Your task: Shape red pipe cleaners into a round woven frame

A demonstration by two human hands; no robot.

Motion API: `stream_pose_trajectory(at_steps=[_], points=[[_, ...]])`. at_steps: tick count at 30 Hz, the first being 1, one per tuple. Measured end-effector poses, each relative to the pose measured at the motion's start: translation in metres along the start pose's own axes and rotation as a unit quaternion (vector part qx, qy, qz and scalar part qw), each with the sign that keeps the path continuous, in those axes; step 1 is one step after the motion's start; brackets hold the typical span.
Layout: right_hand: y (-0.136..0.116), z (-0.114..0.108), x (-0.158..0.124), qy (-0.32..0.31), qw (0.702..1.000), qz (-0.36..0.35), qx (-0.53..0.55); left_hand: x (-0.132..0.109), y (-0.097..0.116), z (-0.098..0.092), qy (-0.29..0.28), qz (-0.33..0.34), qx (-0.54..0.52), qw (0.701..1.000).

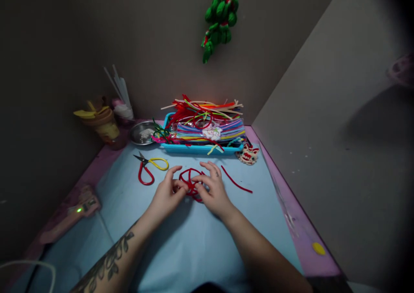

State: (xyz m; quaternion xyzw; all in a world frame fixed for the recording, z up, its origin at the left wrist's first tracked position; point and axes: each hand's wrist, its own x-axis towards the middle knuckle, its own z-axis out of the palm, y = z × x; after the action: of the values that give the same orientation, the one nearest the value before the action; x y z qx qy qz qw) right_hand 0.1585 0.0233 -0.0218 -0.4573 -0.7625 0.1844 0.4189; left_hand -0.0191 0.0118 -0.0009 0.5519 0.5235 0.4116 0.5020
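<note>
A light blue mat (194, 245) covers the pink-edged table, walled in by grey panels, where a person's two bare hands work at the middle of the surface. A blue tray (197, 149) heaped with pipe cleaners (207, 120) of many colours sits along the far edge, below a green ornament (220, 17) hanging on the back wall. The left hand (166, 193) and right hand (213, 191) meet just in front of the tray, each pinching a red pipe-cleaner loop (189, 178) between thumb and fingertips, the remaining fingers curled loosely above it; the loop lies on the mat between them. A pink glue gun (73, 213) with a green light rests at the left edge, and a brown cup (105, 127) stands in the far left corner beside a metal dish (142, 133). Scissors (148, 165) with one red and one yellow handle lie just left of the hands. A loose red stem (236, 181) lies just right of them, and a small red-and-white figure (248, 154) sits at the tray's right end.
</note>
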Motion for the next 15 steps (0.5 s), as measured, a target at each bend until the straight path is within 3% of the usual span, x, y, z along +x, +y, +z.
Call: stream_pose_trajectory(at_steps=[3, 5, 9, 10, 12, 15], points=[[0.004, -0.001, 0.002, -0.062, 0.997, 0.038, 0.036, 0.000, -0.004, -0.001, -0.020, 0.025, 0.038, 0.999], [0.004, -0.001, 0.003, -0.068, 0.992, 0.079, 0.068, 0.001, -0.006, -0.002, -0.005, 0.036, 0.048, 0.998], [0.005, -0.001, 0.006, -0.037, 0.972, 0.163, 0.166, 0.005, -0.008, -0.001, 0.153, 0.051, -0.004, 0.987], [0.005, -0.001, 0.006, -0.036, 0.963, 0.180, 0.195, 0.006, -0.008, 0.000, 0.164, 0.039, -0.056, 0.984], [0.003, 0.000, 0.005, -0.047, 0.947, 0.205, 0.241, 0.006, -0.005, 0.003, 0.105, -0.020, -0.204, 0.973], [-0.004, 0.003, 0.003, -0.078, 0.937, 0.219, 0.262, 0.006, -0.002, 0.008, -0.021, -0.127, -0.393, 0.910]])
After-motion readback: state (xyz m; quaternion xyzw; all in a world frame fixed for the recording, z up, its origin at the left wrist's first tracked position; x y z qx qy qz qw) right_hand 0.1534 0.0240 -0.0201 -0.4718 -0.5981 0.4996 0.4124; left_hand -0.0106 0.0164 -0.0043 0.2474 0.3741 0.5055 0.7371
